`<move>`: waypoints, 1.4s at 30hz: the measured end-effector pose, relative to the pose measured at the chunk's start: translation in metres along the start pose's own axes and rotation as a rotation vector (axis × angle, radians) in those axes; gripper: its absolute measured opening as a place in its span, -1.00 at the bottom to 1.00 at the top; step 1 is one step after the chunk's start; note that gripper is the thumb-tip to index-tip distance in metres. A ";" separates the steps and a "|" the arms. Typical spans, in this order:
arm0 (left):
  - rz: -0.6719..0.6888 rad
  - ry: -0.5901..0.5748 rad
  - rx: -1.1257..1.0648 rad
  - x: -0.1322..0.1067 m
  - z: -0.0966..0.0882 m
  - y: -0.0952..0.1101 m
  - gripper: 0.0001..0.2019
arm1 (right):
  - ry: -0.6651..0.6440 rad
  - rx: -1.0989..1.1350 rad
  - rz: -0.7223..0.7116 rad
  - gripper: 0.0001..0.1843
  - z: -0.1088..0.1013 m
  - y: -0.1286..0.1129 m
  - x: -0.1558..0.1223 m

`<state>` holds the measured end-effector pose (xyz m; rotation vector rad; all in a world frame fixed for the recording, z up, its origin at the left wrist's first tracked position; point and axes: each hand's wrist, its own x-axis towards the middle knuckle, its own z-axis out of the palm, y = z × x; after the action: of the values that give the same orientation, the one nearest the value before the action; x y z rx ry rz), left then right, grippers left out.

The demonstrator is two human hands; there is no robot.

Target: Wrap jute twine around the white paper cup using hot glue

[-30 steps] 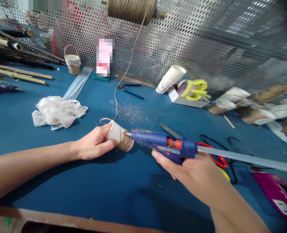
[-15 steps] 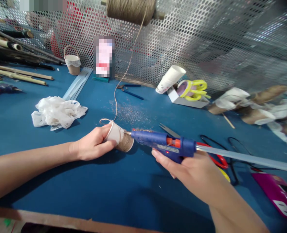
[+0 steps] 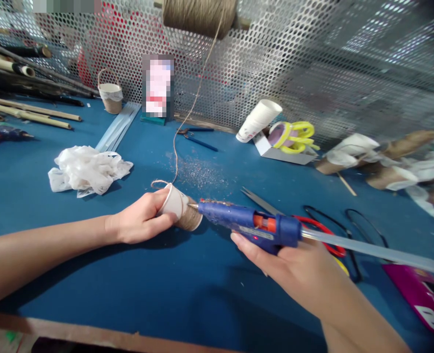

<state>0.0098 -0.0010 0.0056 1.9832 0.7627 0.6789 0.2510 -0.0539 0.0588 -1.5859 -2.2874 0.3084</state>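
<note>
My left fingers (image 3: 160,223) curl round a tilted, twine-wrapped cup (image 3: 178,203) over the tabletop (image 3: 143,289); my right fingers (image 3: 248,249) clasp a glue gun (image 3: 231,215), nozzle (image 3: 193,205) at the twine (image 3: 190,218). A white box (image 3: 288,156) holds yellow loops (image 3: 302,131).

Soft shadows are lying under the left hand (image 3: 145,218). Glare is streaking the upper-right mesh (image 3: 371,41); cups (image 3: 380,180) below are blurring

Left of the blue glue gun (image 3: 235,218), here's the left hand (image 3: 143,220), bare, meeting a slim, bare left forearm (image 3: 51,251) with a faint crease at the wrist (image 3: 111,229); and now, below and right of the gun, there's the right hand (image 3: 296,264), bare as well, thumbnail (image 3: 235,237) showing, the right forearm (image 3: 360,311) uncovered to the edge of view
</note>
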 end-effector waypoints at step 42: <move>-0.028 0.006 -0.151 0.000 0.001 -0.002 -0.69 | -0.021 0.043 -0.050 -0.83 -0.003 -0.005 -0.001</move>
<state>0.0095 -0.0009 0.0035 1.8317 0.7196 0.7053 0.2485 -0.0566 0.0627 -1.5086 -2.3166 0.3616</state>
